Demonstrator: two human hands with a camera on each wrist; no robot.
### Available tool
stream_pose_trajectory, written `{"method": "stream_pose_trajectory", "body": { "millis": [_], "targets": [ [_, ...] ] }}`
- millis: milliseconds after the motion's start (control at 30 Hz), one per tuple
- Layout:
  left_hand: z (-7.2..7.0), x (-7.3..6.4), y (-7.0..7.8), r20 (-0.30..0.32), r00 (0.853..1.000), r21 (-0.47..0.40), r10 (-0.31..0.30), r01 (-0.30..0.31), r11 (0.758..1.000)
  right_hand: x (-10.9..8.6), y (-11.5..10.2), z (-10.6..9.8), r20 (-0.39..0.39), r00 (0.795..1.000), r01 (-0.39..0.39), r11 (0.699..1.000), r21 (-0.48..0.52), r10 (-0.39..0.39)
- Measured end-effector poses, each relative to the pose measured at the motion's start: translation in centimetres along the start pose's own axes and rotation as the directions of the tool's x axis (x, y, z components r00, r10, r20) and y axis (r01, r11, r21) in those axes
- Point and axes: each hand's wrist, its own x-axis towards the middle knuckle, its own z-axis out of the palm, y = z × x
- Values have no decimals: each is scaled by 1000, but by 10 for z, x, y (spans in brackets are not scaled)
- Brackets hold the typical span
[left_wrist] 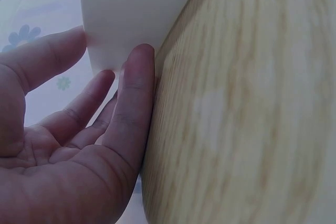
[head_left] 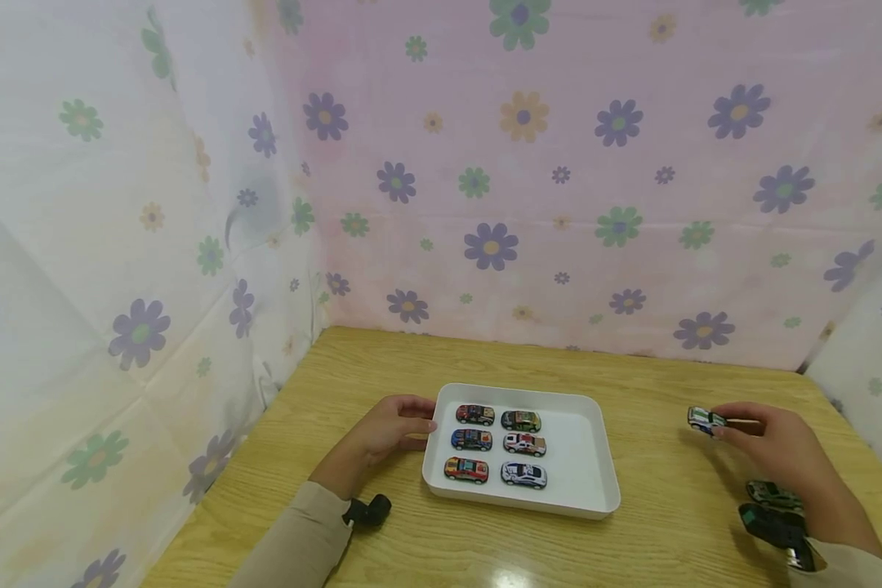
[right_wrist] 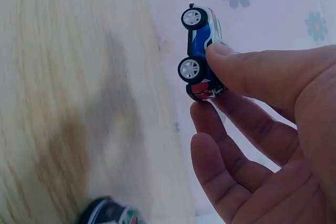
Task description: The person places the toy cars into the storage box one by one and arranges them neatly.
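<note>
My right hand pinches a small toy car above the table, right of the tray. In the right wrist view, the thumb presses the toy car's side, which shows blue, white and red with two silver-hubbed wheels. My left hand rests its fingertips against the outer left wall of a white tray, fingers loosely extended. Inside the tray stand two columns of toy cars, among them a red and yellow car, a blue car and a white car.
Beneath my right wrist lies a dark green toy car, partly hidden by the wrist camera. The wooden table meets flower-printed cloth at the back and along both sides. The tray's right part shows bare white floor.
</note>
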Motion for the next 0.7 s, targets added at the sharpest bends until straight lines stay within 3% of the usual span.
{"method": "stream_pose_trajectory", "body": {
  "millis": [333,700],
  "targets": [
    [-1,0,-2,-3,1000,-9,-2,2,1000,8,-20,7,-3,998,62,998,-1,-62],
    [0,1,-2,2,1000,-7,4,-4,1000,18,-51,8,-64,988,141,990,17,-140]
  ]
}}
